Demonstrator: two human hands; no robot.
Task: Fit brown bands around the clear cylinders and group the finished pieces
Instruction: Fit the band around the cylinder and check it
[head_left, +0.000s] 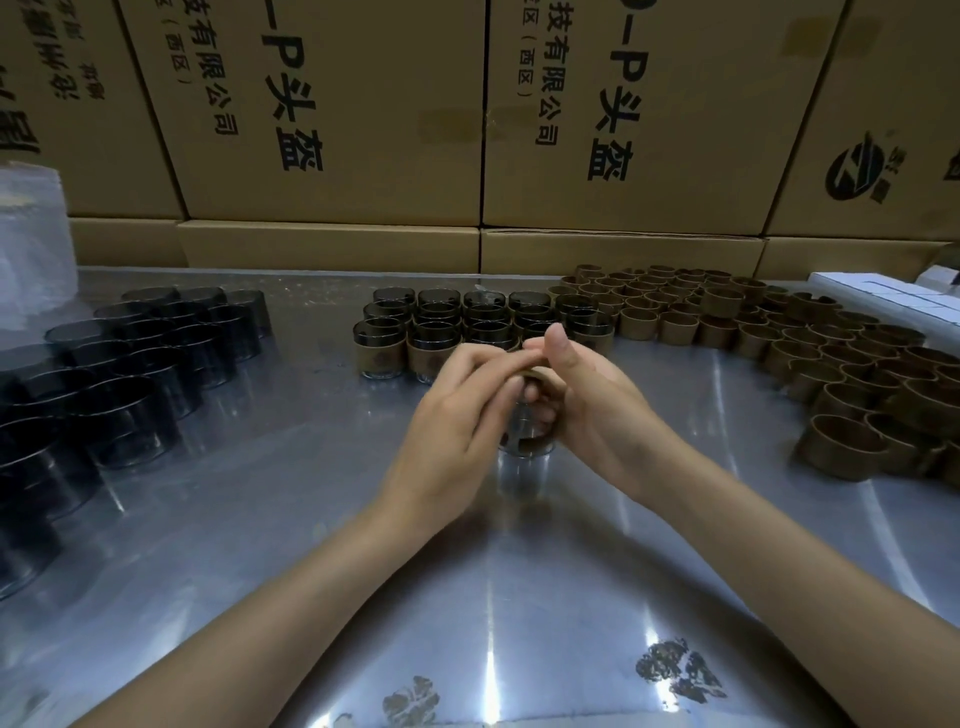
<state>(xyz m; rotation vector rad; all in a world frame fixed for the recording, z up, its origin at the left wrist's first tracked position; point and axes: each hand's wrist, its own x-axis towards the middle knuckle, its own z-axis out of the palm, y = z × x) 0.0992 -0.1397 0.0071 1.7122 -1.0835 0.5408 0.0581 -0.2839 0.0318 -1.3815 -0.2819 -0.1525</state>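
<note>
Head view: both grips meet mid-table, the left hand (457, 415) and right hand (582, 395) curled around one clear cylinder (522, 467) with a brown band (537, 444) on its upper part. Finished pieces (467, 327) stand just behind; loose bands (779, 332) right, bare cylinders (130, 374) left on the table (311, 519).
</note>
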